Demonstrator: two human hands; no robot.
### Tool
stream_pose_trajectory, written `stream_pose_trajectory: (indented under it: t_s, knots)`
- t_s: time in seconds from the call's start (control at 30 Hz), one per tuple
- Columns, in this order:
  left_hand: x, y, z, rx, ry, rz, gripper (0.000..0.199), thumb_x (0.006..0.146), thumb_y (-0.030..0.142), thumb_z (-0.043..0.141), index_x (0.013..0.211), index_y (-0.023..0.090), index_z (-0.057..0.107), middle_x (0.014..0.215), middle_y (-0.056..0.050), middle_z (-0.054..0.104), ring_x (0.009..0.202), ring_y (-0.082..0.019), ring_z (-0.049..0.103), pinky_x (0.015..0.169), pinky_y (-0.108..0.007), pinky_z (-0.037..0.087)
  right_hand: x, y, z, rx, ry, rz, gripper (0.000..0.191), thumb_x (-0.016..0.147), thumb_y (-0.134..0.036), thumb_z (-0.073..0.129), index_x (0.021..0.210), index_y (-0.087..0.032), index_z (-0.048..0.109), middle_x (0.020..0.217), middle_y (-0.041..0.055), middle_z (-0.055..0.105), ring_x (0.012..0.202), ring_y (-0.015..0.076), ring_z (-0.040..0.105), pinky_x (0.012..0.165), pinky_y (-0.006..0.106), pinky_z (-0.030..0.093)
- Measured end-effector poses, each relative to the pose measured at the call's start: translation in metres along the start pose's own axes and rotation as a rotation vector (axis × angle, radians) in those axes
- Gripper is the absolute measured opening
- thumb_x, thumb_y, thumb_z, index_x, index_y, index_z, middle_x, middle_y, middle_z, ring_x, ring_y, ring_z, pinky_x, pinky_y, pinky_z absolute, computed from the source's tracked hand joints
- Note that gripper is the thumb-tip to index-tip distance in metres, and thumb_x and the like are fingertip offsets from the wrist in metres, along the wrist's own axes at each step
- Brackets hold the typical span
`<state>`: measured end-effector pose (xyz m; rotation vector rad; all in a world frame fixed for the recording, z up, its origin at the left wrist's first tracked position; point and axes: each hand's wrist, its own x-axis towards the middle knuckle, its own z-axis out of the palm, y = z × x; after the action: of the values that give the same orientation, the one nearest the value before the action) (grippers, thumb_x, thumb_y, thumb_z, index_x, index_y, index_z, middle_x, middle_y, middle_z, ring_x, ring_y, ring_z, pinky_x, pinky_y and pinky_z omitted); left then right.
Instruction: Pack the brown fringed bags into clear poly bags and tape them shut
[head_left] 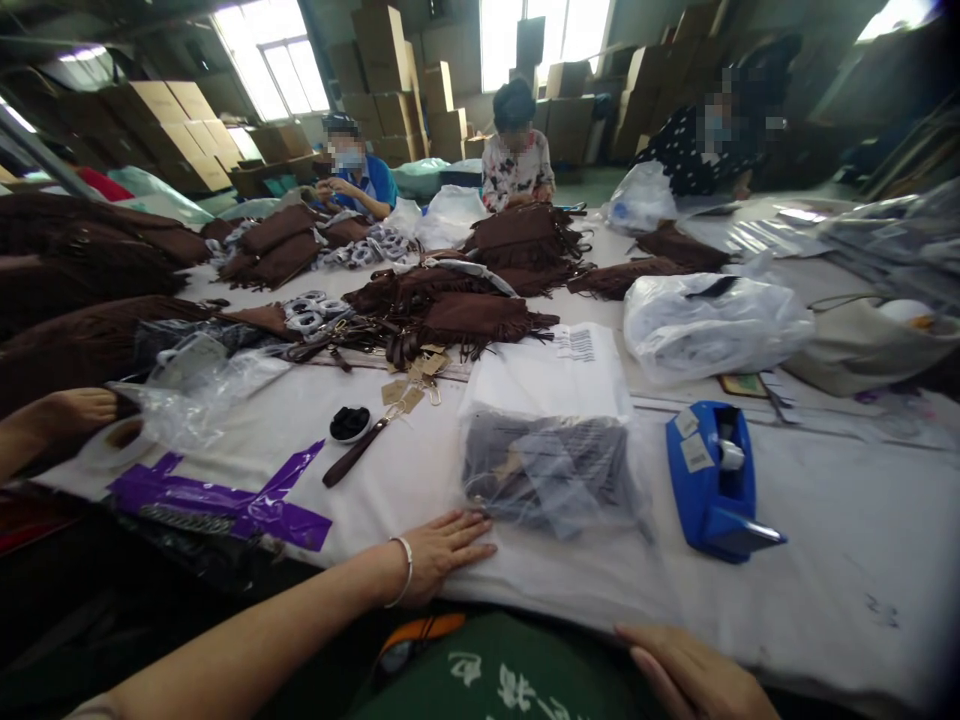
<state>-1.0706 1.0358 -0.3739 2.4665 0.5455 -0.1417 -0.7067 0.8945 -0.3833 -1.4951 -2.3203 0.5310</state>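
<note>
My left hand (444,556), with a bracelet at the wrist, lies flat on the white-covered table, fingers stretched out and holding nothing. Its fingertips reach the near left corner of a clear plastic bag (551,390) that has a dark fringed item inside. At the table's front edge, my right hand (694,675) is partly cut off by the frame; its visible fingers are extended, with nothing seen in them. Right of the plastic bag stands a blue tape dispenser (709,480). A brown wrist strap (354,455) lies to the left beside a small dish of black pieces (350,423).
Brown fringed bags (472,315) are heaped across the middle. Purple tape (225,500) sticks to the front left edge near a tape roll (116,440). Another person's hand (79,415) rests at far left. Several people sit opposite. A stuffed white plastic bag (712,325) lies at right.
</note>
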Motion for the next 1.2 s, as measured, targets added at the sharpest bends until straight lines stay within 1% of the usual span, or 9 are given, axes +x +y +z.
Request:
stream_pose_trajectory:
  t_s: [0.07, 0.17, 0.3, 0.43, 0.57, 0.73, 0.9, 1.0, 1.2]
  knots:
    - [-0.002, 0.002, -0.004, -0.013, 0.002, 0.021, 0.097, 0.056, 0.005, 0.051, 0.146, 0.025, 0.023, 0.155, -0.002, 0.011, 0.142, -0.030, 0.014, 0.116, -0.050, 0.015, 0.030, -0.002, -0.014, 0.097, -0.014, 0.015, 0.035, 0.090, -0.028, 0.046, 0.124, -0.033, 0.056, 0.122, -0.0006, 0.062, 0.113, 0.0167, 0.057, 0.098, 0.031, 0.048]
    - [-0.009, 0.003, -0.010, -0.031, 0.004, 0.010, 0.091, 0.061, 0.009, 0.055, 0.146, 0.026, 0.024, 0.155, -0.003, 0.013, 0.141, -0.030, 0.014, 0.116, -0.050, 0.017, 0.053, 0.028, -0.014, 0.163, -0.109, 0.064, 0.037, 0.089, -0.027, 0.043, 0.123, -0.030, 0.057, 0.127, 0.0028, 0.058, 0.118, 0.0211, 0.053, 0.103, 0.042, 0.042]
    - [-0.023, -0.002, -0.016, -0.059, -0.032, -0.027, 0.088, 0.071, 0.027, 0.065, 0.147, 0.025, 0.021, 0.153, -0.009, 0.021, 0.139, -0.030, 0.024, 0.115, -0.049, 0.020, 0.029, 0.084, -0.004, 0.219, -0.149, 0.093, 0.049, 0.084, -0.015, 0.036, 0.126, -0.032, 0.055, 0.135, 0.0015, 0.052, 0.126, 0.0213, 0.046, 0.108, 0.041, 0.036]
    - [-0.024, -0.014, -0.011, -0.082, 0.123, -0.016, 0.080, 0.078, 0.037, 0.066, 0.145, 0.025, 0.025, 0.147, -0.010, 0.036, 0.136, -0.027, 0.033, 0.115, -0.045, 0.023, 0.008, 0.088, -0.015, 0.175, -0.189, 0.079, 0.056, 0.083, -0.018, 0.046, 0.136, -0.035, 0.042, 0.141, 0.0002, 0.045, 0.130, 0.0205, 0.041, 0.111, 0.039, 0.032]
    - [-0.015, -0.021, 0.004, -0.113, 0.343, -0.002, 0.062, 0.081, 0.037, 0.063, 0.137, 0.025, 0.040, 0.135, -0.010, 0.052, 0.128, -0.024, 0.045, 0.112, -0.041, 0.029, 0.017, 0.079, -0.008, 0.128, -0.061, 0.108, 0.054, 0.081, -0.035, 0.059, 0.134, -0.030, 0.046, 0.134, 0.0050, 0.053, 0.123, 0.0226, 0.048, 0.106, 0.039, 0.039]
    - [-0.011, -0.015, 0.019, -0.211, 0.518, -0.055, 0.042, 0.084, 0.029, 0.056, 0.125, 0.019, 0.054, 0.125, -0.012, 0.060, 0.122, -0.023, 0.051, 0.110, -0.043, 0.034, 0.014, 0.088, 0.033, 0.173, 0.247, 0.217, 0.037, 0.083, -0.029, 0.048, 0.118, -0.026, 0.059, 0.122, 0.0054, 0.060, 0.118, 0.0251, 0.052, 0.105, 0.050, 0.039]
    - [-0.001, 0.000, 0.034, -0.433, 0.748, -0.377, 0.042, 0.074, 0.007, 0.042, 0.106, 0.018, 0.067, 0.113, -0.005, 0.067, 0.116, -0.020, 0.056, 0.109, -0.043, 0.038, 0.005, 0.079, 0.046, 0.250, 0.324, 0.400, 0.045, 0.080, -0.018, 0.035, 0.119, -0.026, 0.057, 0.131, 0.0025, 0.054, 0.125, 0.0227, 0.046, 0.111, 0.052, 0.031]
    - [0.005, 0.008, 0.044, -0.416, 0.716, -0.463, 0.059, 0.062, -0.001, 0.038, 0.110, 0.020, 0.065, 0.117, -0.003, 0.066, 0.121, -0.021, 0.053, 0.115, -0.048, 0.028, 0.006, 0.071, 0.046, 0.114, 0.326, 0.305, 0.059, 0.069, -0.009, 0.036, 0.123, -0.024, 0.055, 0.133, 0.0029, 0.053, 0.126, 0.0221, 0.046, 0.112, 0.049, 0.031]
    - [0.000, 0.009, 0.051, -0.208, 0.488, -0.366, 0.084, 0.053, -0.003, 0.039, 0.132, 0.022, 0.048, 0.139, -0.003, 0.047, 0.134, -0.022, 0.037, 0.116, -0.051, 0.021, 0.000, 0.069, 0.033, -0.018, 0.146, 0.099, 0.076, 0.062, -0.002, 0.033, 0.134, -0.022, 0.046, 0.143, 0.0027, 0.042, 0.133, 0.0223, 0.036, 0.111, 0.047, 0.033]
